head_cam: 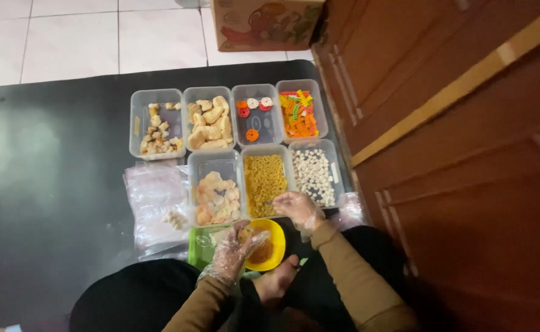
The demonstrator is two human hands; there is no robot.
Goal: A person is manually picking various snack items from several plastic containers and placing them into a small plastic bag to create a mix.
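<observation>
Mid-scoop, apparently: gloved right hand (pixel 297 209) dipped into the yellow macaroni tub (pixel 265 182), fingers pinched, contents hard to tell. Left hand (pixel 233 253) cupped around the yellow bowl (pixel 268 246) at 6 o'clock. Next move probably needed a steady carry over.

Seven clear tubs (pixel 264 132) sit packed edge to edge on the black mat (pixel 48 184), leaving no gap between them. Plastic bags (pixel 153 203) crowd their left flank; the wooden door (pixel 454 154) walls the right. Open mat stretches further left, and white floor tiles (pixel 73 37) beyond the cardboard box (pixel 264 24).
</observation>
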